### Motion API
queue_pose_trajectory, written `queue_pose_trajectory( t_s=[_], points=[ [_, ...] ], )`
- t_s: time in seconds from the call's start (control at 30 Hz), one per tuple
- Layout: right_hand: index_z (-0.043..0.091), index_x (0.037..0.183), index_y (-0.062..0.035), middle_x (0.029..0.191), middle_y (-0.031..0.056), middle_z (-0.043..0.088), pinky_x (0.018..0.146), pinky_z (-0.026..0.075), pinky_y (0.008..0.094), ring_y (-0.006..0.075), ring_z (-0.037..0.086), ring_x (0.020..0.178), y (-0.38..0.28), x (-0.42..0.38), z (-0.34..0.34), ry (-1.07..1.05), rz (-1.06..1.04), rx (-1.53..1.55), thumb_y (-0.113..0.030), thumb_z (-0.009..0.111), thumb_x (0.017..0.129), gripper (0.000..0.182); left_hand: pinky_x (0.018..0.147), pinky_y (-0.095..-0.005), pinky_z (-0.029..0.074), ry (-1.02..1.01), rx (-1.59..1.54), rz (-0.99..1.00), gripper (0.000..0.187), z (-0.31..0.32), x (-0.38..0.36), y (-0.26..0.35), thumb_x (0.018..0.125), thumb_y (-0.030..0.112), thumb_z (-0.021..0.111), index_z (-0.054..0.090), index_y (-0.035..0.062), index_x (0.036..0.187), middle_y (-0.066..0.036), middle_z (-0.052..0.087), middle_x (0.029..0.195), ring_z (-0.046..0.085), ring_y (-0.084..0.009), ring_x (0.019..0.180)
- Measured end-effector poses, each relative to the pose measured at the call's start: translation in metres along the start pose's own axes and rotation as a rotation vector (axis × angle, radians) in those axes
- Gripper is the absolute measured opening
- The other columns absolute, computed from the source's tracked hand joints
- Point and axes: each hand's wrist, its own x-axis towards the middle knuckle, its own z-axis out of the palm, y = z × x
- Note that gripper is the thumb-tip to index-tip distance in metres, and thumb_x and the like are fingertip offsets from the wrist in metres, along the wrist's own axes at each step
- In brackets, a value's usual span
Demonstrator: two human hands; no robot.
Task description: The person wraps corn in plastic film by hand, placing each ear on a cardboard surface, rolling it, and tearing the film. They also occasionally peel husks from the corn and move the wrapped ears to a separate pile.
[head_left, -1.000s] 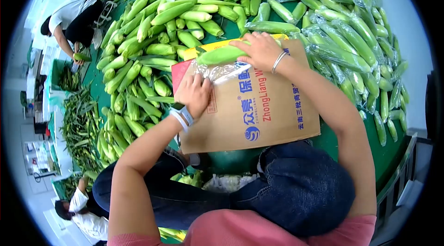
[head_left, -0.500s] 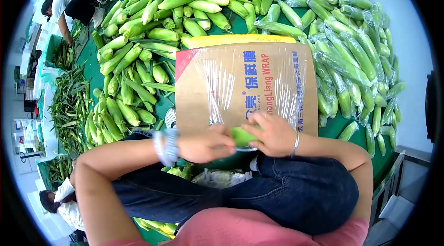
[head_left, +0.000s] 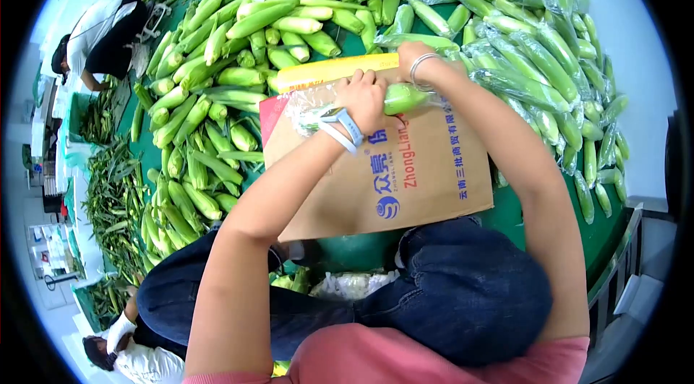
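Observation:
A green ear of corn (head_left: 405,98) lies crosswise above the cardboard box (head_left: 441,182), with clear plastic film (head_left: 309,111) bunched around it at the left and trailing off its right end. My left hand (head_left: 361,101) is closed over the ear's left part, covering much of it. Close to the box's far edge, beside a yellow carton (head_left: 340,72), my right hand (head_left: 416,62) has its fingers curled in. What that hand grips, if anything, is hidden. Blue and red lettering shows on the box, which stands in front of my knees.
Unwrapped corn (head_left: 238,77) is heaped at the left and back of the green table (head_left: 611,243). Film-wrapped corn (head_left: 535,66) is piled at the right. Stripped husks (head_left: 116,189) lie further left. Two other people (head_left: 97,26) are at the left side.
Both hands have moved away from my body to the far part of the box, the ear with them. The film stretched over the box top is now gathered around the ear.

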Motion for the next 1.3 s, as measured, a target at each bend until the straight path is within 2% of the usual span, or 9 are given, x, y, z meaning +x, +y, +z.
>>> queue_pose_trajectory(
  t_s=[0.13, 0.37, 0.5, 0.63, 0.87, 0.93, 1.13, 1.23, 1.3],
  points=[
    [0.063, 0.099, 0.0014, 0.101, 0.0196, 0.062, 0.082, 0.049, 0.0363, 0.0312, 0.060, 0.096, 0.002, 0.004, 0.004, -0.070, -0.002, 0.002, -0.018, 0.075, 0.065, 0.041, 0.070, -0.0406, 0.050, -0.145, -0.227, 0.133, 0.061, 0.007, -0.011, -0.002, 0.054, 0.036, 0.077, 0.060, 0.0028, 0.102, -0.016, 0.060, 0.084, 0.059, -0.0325, 0.079],
    [0.063, 0.091, 0.0009, 0.095, 0.0202, 0.062, 0.079, 0.048, 0.0377, 0.0326, 0.061, 0.091, 0.013, 0.000, 0.028, 0.015, -0.041, 0.151, -0.020, 0.067, 0.072, 0.029, 0.078, -0.0427, 0.046, -1.768, -0.277, 0.857, 0.069, -0.022, -0.148, 0.036, 0.053, 0.051, 0.074, 0.065, -0.0040, 0.094, -0.022, 0.064, 0.091, 0.061, -0.0337, 0.085],
    [0.059, 0.094, -0.0031, 0.096, 0.0171, 0.060, 0.079, 0.045, 0.0402, 0.0336, 0.057, 0.089, 0.021, -0.037, 0.056, 0.315, -0.247, 0.354, -0.018, 0.063, 0.073, 0.027, 0.070, -0.0353, 0.050, -2.036, -1.536, 0.027, 0.062, -0.025, -0.209, -0.020, 0.076, 0.039, 0.063, 0.044, -0.0031, 0.117, -0.014, 0.057, 0.090, 0.060, -0.0239, 0.079],
    [0.049, 0.116, -0.0025, 0.110, 0.0127, 0.057, 0.086, 0.043, 0.0348, 0.0250, 0.056, 0.099, -0.012, -0.111, 0.063, 0.042, -0.579, 0.743, -0.023, 0.064, 0.079, 0.045, 0.071, -0.0353, 0.051, -0.668, -2.035, -0.752, 0.051, -0.051, -0.202, -0.023, 0.080, 0.040, 0.061, 0.047, -0.0003, 0.109, -0.013, 0.057, 0.091, 0.058, -0.0227, 0.082],
    [0.049, 0.110, -0.0022, 0.082, 0.0086, 0.060, 0.063, 0.048, 0.0301, 0.0179, 0.059, 0.074, -0.071, -0.177, 0.049, -0.986, -0.356, 1.664, -0.017, 0.069, 0.076, 0.042, 0.062, -0.0343, 0.053, 0.730, -1.732, -0.435, 0.037, -0.079, -0.108, 0.025, 0.076, 0.008, 0.063, 0.044, 0.0044, 0.107, -0.011, 0.056, 0.089, 0.061, -0.0229, 0.071],
    [0.051, 0.102, -0.0038, 0.068, 0.0110, 0.056, 0.054, 0.044, 0.0273, 0.0187, 0.058, 0.063, -0.067, -0.174, 0.055, 0.217, -0.598, 0.914, -0.009, 0.066, 0.071, 0.035, 0.057, -0.0303, 0.052, 1.065, -1.242, -0.451, 0.028, -0.080, -0.101, 0.000, 0.076, 0.006, 0.065, 0.046, 0.0028, 0.096, -0.011, 0.056, 0.088, 0.060, -0.0197, 0.064],
    [0.057, 0.085, -0.0077, 0.072, 0.0111, 0.054, 0.055, 0.044, 0.0384, 0.0276, 0.057, 0.066, -0.033, -0.175, 0.001, 0.836, -0.508, -0.120, -0.010, 0.065, 0.057, 0.029, 0.058, -0.0338, 0.046, -0.280, -0.498, -0.442, 0.056, -0.067, -0.093, -0.011, 0.081, 0.055, 0.052, 0.062, 0.0005, 0.087, -0.015, 0.063, 0.073, 0.059, -0.0225, 0.060],
    [0.057, 0.086, -0.0061, 0.074, 0.0111, 0.055, 0.059, 0.044, 0.0373, 0.0285, 0.056, 0.066, 0.008, -0.168, 0.015, 0.837, -0.503, -0.040, -0.011, 0.065, 0.057, 0.030, 0.063, -0.0299, 0.050, -0.592, -1.186, -0.244, 0.042, -0.058, -0.081, -0.024, 0.088, 0.038, 0.052, 0.057, -0.0015, 0.103, -0.013, 0.062, 0.083, 0.061, -0.0205, 0.067],
    [0.057, 0.088, -0.0033, 0.078, 0.0114, 0.058, 0.063, 0.045, 0.0342, 0.0274, 0.057, 0.069, 0.053, -0.179, 0.025, 0.631, -0.172, 0.255, -0.014, 0.067, 0.061, 0.031, 0.057, -0.0276, 0.049, -0.089, -1.631, -0.402, 0.026, -0.005, -0.079, -0.093, 0.089, 0.025, 0.050, 0.058, 0.0013, 0.095, -0.010, 0.060, 0.074, 0.059, -0.0173, 0.062]
  ],
)
